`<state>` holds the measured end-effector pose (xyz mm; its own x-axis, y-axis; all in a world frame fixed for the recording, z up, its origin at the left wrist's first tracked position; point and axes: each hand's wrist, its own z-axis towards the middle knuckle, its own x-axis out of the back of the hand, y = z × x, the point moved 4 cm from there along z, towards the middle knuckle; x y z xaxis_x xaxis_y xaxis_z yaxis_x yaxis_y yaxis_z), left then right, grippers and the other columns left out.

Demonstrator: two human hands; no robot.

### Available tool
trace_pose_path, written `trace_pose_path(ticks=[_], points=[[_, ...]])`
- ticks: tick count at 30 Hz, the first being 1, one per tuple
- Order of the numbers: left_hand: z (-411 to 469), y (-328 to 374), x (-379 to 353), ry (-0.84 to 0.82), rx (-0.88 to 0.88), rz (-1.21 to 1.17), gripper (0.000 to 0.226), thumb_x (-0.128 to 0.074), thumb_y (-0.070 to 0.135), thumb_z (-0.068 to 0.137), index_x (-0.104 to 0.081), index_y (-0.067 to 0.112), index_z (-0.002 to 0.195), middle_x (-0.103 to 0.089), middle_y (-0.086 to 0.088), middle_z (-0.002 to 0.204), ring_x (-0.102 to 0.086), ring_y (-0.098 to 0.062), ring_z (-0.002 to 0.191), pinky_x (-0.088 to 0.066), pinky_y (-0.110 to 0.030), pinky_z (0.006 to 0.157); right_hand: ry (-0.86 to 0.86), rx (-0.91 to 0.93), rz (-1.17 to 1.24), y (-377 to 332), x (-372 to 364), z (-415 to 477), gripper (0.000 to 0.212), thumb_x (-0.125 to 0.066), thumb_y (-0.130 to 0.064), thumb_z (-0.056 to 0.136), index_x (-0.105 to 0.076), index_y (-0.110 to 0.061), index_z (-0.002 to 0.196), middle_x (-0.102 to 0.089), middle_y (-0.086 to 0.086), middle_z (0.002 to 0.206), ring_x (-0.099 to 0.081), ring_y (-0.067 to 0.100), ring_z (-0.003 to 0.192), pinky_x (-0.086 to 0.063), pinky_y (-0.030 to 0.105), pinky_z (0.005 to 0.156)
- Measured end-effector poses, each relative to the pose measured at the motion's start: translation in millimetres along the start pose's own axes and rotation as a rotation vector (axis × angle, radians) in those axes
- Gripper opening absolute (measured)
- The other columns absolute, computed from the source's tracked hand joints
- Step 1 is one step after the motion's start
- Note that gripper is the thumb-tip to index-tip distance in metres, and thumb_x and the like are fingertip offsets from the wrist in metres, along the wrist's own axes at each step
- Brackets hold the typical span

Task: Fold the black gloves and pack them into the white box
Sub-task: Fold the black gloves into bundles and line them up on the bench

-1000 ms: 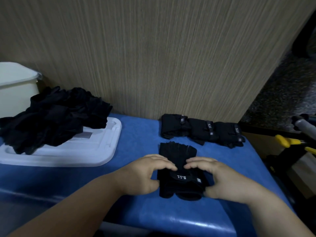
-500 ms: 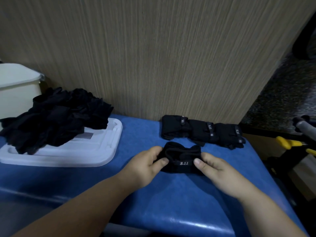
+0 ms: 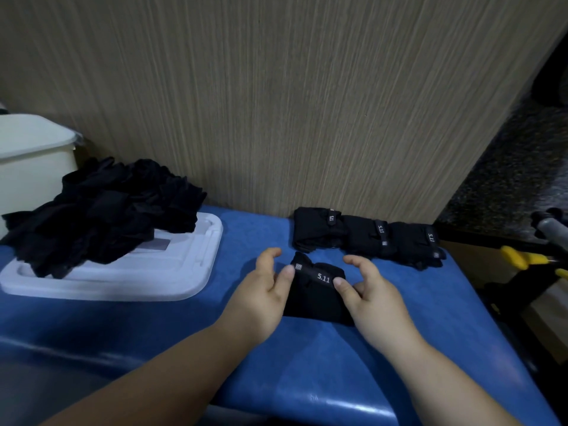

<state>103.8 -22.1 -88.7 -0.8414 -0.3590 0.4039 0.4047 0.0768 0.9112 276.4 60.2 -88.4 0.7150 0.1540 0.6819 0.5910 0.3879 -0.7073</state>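
Hands are pictured over a folded black glove (image 3: 316, 298), which is laid flat on the blue surface (image 3: 338, 364) near the middle of the view, its "5.11" label turned upward. The glove is pressed down at its 9 o'clock edge by the thumb of the left hand (image 3: 261, 292) and at its 3 o'clock edge by the thumb of the right hand (image 3: 373, 298). The fingers of both hands are held loosely curved and lifted clear of the fabric, so nothing is gripped. A row of three folded gloves (image 3: 365, 236) is seen just beyond, at 1 o'clock, lined up against the wood-grain panel (image 3: 276, 103). At 10 o'clock, well apart, a heap of unfolded black gloves (image 3: 101, 216) is piled on a white lid (image 3: 172, 272). A white container (image 3: 30, 161), its top closed, is placed at the far 9 o'clock edge, behind the heap. Yellow-handled tools (image 3: 522, 259) are glimpsed at 3 o'clock, off the surface.
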Motion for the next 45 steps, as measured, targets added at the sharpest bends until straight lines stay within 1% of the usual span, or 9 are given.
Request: trace_pose_path(ticks=[5, 9, 14, 18, 22, 28, 34, 38, 45], points=[[1, 2, -3, -0.002, -0.026, 0.175, 0.060, -0.053, 0.040, 0.094, -0.024, 0.024, 0.144, -0.044, 0.010, 0.061, -0.047, -0.002, 0.055, -0.036, -0.017, 0.057, 0.061, 0.038, -0.145, -10, -1, -3, 0.034, -0.055, -0.036, 0.093, -0.047, -0.034, 0.127, -0.048, -0.006, 0.042, -0.047, 0.007, 0.049, -0.040, 0.028, 0.054], [5, 1, -2, 0.027, -0.023, 0.286, 0.053, -0.048, 0.035, 0.097, -0.023, 0.027, 0.144, -0.055, 0.007, 0.078, -0.058, -0.009, 0.072, -0.047, -0.025, 0.066, 0.081, 0.101, -0.244, -21, -4, -5, 0.037, -0.051, -0.041, 0.094, -0.046, -0.031, 0.129, -0.044, -0.009, 0.050, -0.044, 0.007, 0.053, -0.037, 0.026, 0.054], [3, 5, -2, 0.083, -0.075, 0.389, 0.052, -0.046, 0.034, 0.098, -0.023, 0.026, 0.144, -0.055, 0.004, 0.109, -0.057, -0.013, 0.096, -0.042, -0.022, 0.077, 0.071, 0.180, -0.319, -31, -5, -13, 0.048, -0.045, -0.055, 0.091, -0.039, -0.034, 0.134, -0.048, -0.010, 0.113, -0.055, 0.014, 0.096, -0.035, 0.022, 0.069], [3, 6, -4, 0.092, -0.110, 0.508, 0.052, -0.044, 0.037, 0.098, -0.021, 0.026, 0.144, -0.042, 0.003, 0.134, -0.055, -0.015, 0.108, -0.041, -0.023, 0.078, -0.020, 0.157, -0.340, -28, -14, -12, 0.053, -0.041, -0.050, 0.096, -0.022, -0.042, 0.145, -0.037, -0.005, 0.130, -0.050, 0.017, 0.112, -0.042, 0.025, 0.082], [2, 5, -1, 0.136, -0.171, 0.727, 0.043, -0.034, 0.042, 0.100, -0.025, 0.026, 0.140, -0.043, 0.007, 0.127, -0.059, -0.014, 0.097, -0.039, -0.023, 0.067, -0.101, 0.159, -0.413, -27, -20, -9, 0.049, -0.034, -0.045, 0.099, -0.018, -0.046, 0.146, -0.034, -0.006, 0.139, -0.038, 0.017, 0.125, -0.035, 0.027, 0.099], [10, -5, 12, 0.104, -0.123, 0.833, 0.040, -0.035, 0.048, 0.098, -0.036, 0.025, 0.131, -0.048, 0.006, 0.120, -0.052, -0.015, 0.106, -0.043, -0.030, 0.085, -0.134, 0.058, -0.373, -27, -17, -5, 0.035, -0.043, -0.045, 0.096, -0.043, -0.034, 0.129, -0.046, -0.005, 0.120, -0.046, 0.017, 0.115, -0.038, 0.027, 0.093], [1, -4, 23, 0.017, -0.038, 0.831, 0.044, -0.022, 0.060, 0.095, -0.041, 0.023, 0.082, -0.052, 0.007, 0.083, -0.051, -0.014, 0.081, -0.038, -0.029, 0.070, -0.170, -0.158, -0.211, -29, -1, -3, 0.030, -0.067, -0.040, 0.078, -0.046, -0.029, 0.096, -0.056, -0.009, 0.096, -0.053, 0.010, 0.087, -0.039, 0.024, 0.069], [-5, 0, 23, -0.106, 0.030, 0.832, 0.054, -0.037, 0.076, 0.082, -0.047, 0.023, 0.084, -0.057, 0.007, 0.083, -0.055, -0.014, 0.078, -0.040, -0.029, 0.064, -0.224, -0.275, -0.052, -28, -4, -5, 0.039, -0.074, -0.034, 0.070, -0.045, -0.028, 0.097, -0.061, -0.007, 0.086, -0.060, 0.007, 0.072, -0.043, 0.021, 0.056], [6, -4, 26, -0.096, 0.247, 0.082, 0.030, -0.060, 0.045, 0.087, -0.046, 0.018, 0.092, -0.066, -0.002, 0.090, -0.067, -0.015, 0.079, -0.057, -0.036, 0.073, -0.280, -0.405, 0.365, -39, -23, -9, 0.031, -0.074, -0.030, 0.064, -0.064, -0.010, 0.085, -0.057, 0.001, 0.061, -0.048, 0.011, 0.047, -0.032, 0.022, 0.042]])
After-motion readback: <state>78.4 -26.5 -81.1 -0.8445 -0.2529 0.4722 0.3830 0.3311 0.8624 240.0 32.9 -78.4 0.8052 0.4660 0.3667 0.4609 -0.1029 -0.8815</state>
